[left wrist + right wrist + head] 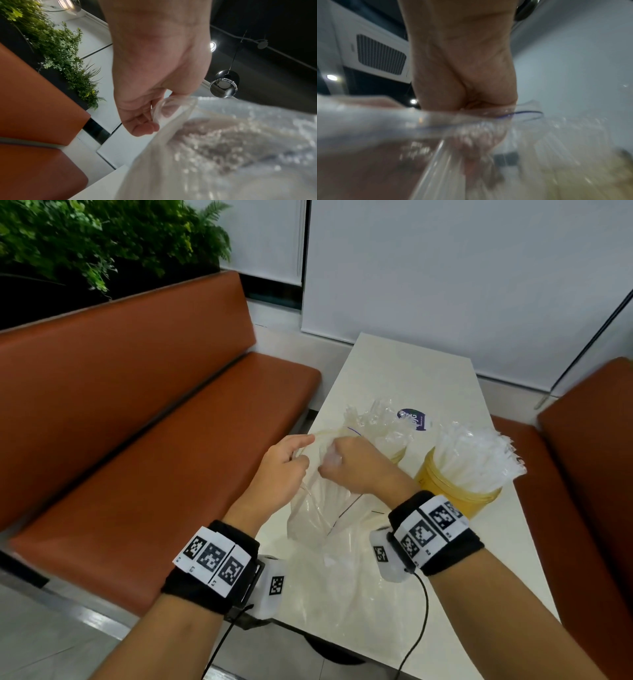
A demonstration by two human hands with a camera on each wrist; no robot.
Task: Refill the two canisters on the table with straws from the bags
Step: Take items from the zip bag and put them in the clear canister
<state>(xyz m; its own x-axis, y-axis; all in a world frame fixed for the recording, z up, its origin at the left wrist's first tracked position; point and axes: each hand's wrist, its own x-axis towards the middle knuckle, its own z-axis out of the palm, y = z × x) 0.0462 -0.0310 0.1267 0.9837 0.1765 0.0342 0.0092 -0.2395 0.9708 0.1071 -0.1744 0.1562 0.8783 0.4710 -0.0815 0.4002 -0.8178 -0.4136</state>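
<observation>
A clear plastic bag [317,508] stands raised over the near left part of the white table [411,371]. My left hand [284,470] pinches the bag's rim [159,112] between thumb and fingers. My right hand [349,467] reaches into the bag's mouth, its fingers [471,146] curled inside the plastic on wrapped straws, though blur hides the exact grip. Two yellow canisters stand further back: the right canister [455,491] is packed with wrapped straws [476,453], and the left canister [399,455], partly behind my right hand, also holds straws [376,419].
More clear bag plastic [346,587] lies flat on the table's near end. A round blue sticker [412,419] sits behind the canisters. Orange benches [137,422] flank the table on both sides, with plants [102,237] behind the left one and a wall beyond.
</observation>
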